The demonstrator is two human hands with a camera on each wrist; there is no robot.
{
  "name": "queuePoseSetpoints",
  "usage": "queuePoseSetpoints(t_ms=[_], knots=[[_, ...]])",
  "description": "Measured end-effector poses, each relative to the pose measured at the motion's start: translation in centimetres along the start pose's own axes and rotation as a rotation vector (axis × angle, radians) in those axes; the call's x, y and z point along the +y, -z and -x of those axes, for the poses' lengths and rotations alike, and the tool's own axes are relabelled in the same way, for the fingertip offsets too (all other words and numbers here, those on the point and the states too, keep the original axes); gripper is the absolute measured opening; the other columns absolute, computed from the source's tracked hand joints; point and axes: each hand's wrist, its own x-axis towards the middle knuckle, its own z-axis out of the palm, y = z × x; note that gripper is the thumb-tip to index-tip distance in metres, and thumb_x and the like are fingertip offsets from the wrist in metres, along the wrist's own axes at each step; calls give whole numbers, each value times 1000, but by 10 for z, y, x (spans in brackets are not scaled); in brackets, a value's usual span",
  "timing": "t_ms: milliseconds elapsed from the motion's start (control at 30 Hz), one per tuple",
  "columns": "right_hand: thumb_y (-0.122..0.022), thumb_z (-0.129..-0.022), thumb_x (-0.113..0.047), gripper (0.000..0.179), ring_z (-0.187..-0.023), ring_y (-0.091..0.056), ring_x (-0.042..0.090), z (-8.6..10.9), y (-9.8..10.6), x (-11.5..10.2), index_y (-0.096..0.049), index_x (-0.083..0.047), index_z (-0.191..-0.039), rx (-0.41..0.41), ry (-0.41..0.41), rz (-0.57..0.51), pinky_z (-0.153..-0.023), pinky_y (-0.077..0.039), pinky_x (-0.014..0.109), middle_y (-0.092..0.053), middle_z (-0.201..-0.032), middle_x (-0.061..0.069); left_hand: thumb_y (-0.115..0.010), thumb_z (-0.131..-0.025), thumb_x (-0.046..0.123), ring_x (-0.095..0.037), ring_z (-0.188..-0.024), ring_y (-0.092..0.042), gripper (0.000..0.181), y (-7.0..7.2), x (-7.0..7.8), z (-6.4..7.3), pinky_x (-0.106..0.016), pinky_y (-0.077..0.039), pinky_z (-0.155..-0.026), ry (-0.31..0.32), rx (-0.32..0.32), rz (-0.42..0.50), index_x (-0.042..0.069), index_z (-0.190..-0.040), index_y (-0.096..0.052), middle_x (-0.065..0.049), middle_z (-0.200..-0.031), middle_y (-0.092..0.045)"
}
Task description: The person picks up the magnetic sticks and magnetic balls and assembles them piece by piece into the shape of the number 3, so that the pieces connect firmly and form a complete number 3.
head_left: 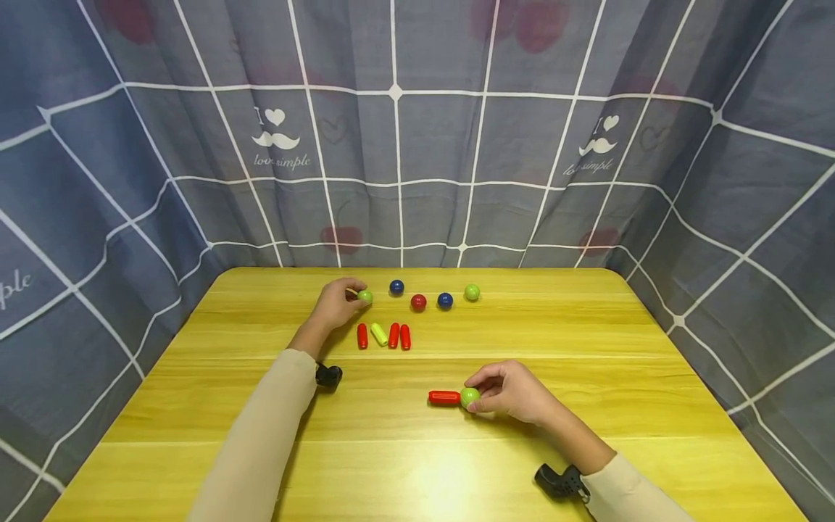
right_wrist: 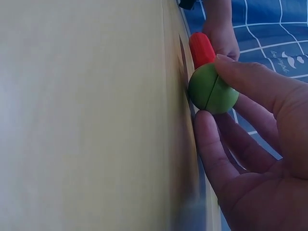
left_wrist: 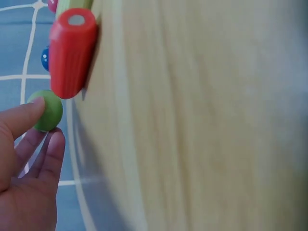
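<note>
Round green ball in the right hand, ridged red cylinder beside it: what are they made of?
Round green ball: probably smooth plastic, given its sheen and thin seam-like line; painted wood possible. Ridged red cylinder: likely semi-gloss plastic, by its even colour and lengthwise ridges.

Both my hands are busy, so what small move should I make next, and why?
I'd probably have the left hand bring its green ball to the left end of the lone red stick. That end is bare, while the right hand holds another green ball at the right end, and the left hand has its ball pinched.
</note>
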Motion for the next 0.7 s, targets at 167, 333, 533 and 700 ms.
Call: queuePoseSetpoints(t_ms=[167,333,533,700], knots=[[-89,-79,-12,31,-82,-69,15,-1,0,0,-77,-3,-106,-3,-3,5,-74,-59,23,-76,-101,13,-70,-97,8,-36,-114,-65,36,1,6,9,-46,-56,-98,-26,-24,58,1,-132,-65,-20,-131,-65],[-89,-79,-11,31,-82,-69,15,-1,0,1,-78,-3,-106,-3,1,1,-74,-59,23,-76,-102,14,-73,-95,9,-34,-111,-67,35,-1,17,24,-44,-57,-96,-67,-73,100,2,-129,-67,-18,-128,-67],[-88,-79,-11,32,-82,-70,14,-1,0,3,-77,-2,-107,-6,8,-4,-73,-59,23,-76,-102,14,-73,-94,8,-32,-109,-68,38,-7,30,46,-44,-57,-97,-163,-134,130,-1,-130,-66,-18,-128,-67],[-88,-79,-11,32,-82,-70,15,-2,1,3,-77,-2,-108,-5,6,2,-73,-59,23,-76,-101,14,-74,-93,7,-31,-110,-68,36,-15,39,65,-40,-58,-96,-198,-173,177,-1,-128,-68,-17,-126,-67]])
